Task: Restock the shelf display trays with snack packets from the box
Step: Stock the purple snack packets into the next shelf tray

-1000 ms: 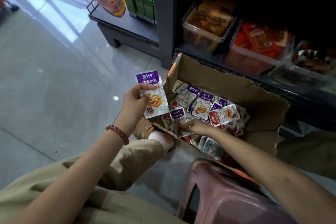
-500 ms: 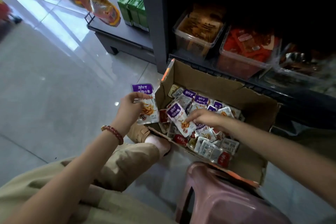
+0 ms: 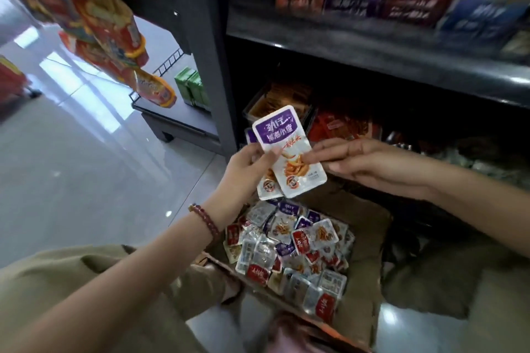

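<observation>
Purple-topped snack packets (image 3: 288, 152) are being held upright above the open box (image 3: 370, 226), in front of the low shelf trays (image 3: 253, 106). The left hand (image 3: 246, 165) is gripping the small stack, thumb lying across it. The right hand (image 3: 370, 163) is pinching the front packet's right edge with its fingers (image 3: 321, 152).

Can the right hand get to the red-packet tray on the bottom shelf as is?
Probably yes: right hand looks close in front of the red-packet tray, nothing between. But it's pinching the purple packet that the left hand also holds.
</observation>
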The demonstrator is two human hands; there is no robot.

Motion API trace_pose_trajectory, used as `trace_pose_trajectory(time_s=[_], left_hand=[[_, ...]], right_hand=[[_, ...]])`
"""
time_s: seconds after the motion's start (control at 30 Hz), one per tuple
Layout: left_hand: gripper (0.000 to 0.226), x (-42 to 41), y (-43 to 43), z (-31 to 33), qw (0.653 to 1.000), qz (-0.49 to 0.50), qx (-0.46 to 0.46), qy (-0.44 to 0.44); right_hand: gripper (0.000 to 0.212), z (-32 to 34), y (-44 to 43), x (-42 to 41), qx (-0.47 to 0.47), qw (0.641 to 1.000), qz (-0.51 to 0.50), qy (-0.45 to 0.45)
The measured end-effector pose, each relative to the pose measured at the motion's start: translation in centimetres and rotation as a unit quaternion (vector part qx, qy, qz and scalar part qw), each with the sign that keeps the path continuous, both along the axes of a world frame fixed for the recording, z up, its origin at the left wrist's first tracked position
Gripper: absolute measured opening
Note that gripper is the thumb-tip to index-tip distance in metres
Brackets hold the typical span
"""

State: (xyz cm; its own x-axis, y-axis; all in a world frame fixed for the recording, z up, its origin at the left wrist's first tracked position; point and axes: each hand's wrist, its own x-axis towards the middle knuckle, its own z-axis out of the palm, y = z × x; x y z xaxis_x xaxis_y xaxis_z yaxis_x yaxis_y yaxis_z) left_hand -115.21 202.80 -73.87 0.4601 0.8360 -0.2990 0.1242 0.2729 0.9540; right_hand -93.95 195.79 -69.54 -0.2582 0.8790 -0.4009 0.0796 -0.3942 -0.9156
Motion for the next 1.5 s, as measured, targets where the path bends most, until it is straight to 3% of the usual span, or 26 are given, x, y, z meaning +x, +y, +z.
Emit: trace_pose_trajectory(time_s=[0.13, 0.23, 0.33, 0.4, 0.5, 0.6, 0.67, 0.83, 0.93, 1.07, 1.27, 1.4, 1.5], left_hand=[[0.020, 2.3, -0.2, 2.2, 0.990, 0.007, 0.128, -0.051], [0.032, 4.1, -0.2, 3.7, 0.974, -0.013, 0.227, -0.019], [0.039, 5.7, -0.5, 5.0, 0.929, -0.058, 0.365, 0.029], [0.049, 6.6, -0.8, 5.5, 0.912, -0.095, 0.400, 0.008], [0.062, 7.7, -1.1, 6.1, 0.931, -0.072, 0.354, -0.047], [0.054, 8.7, -0.9, 6.5, 0.954, -0.018, 0.286, -0.085], [0.052, 9.0, -1.0, 7.1, 0.955, -0.007, 0.286, -0.072], [0.083, 8.9, -1.1, 7.3, 0.955, -0.079, 0.285, -0.015], [0.063, 9.1, -0.8, 7.5, 0.956, -0.071, 0.283, -0.030], [0.029, 9.5, -0.5, 8.3, 0.967, -0.071, 0.232, -0.073], [0.025, 9.6, 0.7, 8.8, 0.967, -0.059, 0.223, -0.105], [0.025, 9.8, 1.6, 9.4, 0.963, -0.034, 0.236, -0.127], [0.024, 10.0, 1.8, 9.8, 0.958, -0.047, 0.251, -0.131]], right_hand=[[0.028, 3.0, 0.0, 1.6, 0.002, 0.990, 0.091, -0.110], [0.024, 4.7, 0.4, 1.6, 0.074, 0.970, -0.019, -0.231], [0.057, 5.5, 0.7, 1.2, 0.114, 0.973, -0.165, -0.115], [0.059, 5.7, 1.0, 0.8, 0.157, 0.966, -0.203, -0.039], [0.031, 6.0, 1.4, 0.1, 0.193, 0.942, -0.274, 0.015], [0.015, 6.4, 1.7, 0.0, 0.188, 0.923, -0.332, 0.045], [0.006, 6.5, 2.0, -0.2, 0.190, 0.916, -0.350, 0.034], [0.004, 6.5, 2.6, -0.5, 0.183, 0.883, -0.422, 0.091], [0.005, 7.2, 3.0, -0.1, 0.189, 0.867, -0.439, 0.139], [0.003, 7.4, 3.5, -0.2, 0.239, 0.866, -0.429, 0.093], [0.008, 8.1, 3.6, 0.5, 0.287, 0.883, -0.372, 0.007], [0.030, 8.9, 3.7, 1.5, 0.321, 0.891, -0.306, -0.095], [0.035, 8.8, 3.5, 2.2, 0.311, 0.894, -0.299, -0.122]])
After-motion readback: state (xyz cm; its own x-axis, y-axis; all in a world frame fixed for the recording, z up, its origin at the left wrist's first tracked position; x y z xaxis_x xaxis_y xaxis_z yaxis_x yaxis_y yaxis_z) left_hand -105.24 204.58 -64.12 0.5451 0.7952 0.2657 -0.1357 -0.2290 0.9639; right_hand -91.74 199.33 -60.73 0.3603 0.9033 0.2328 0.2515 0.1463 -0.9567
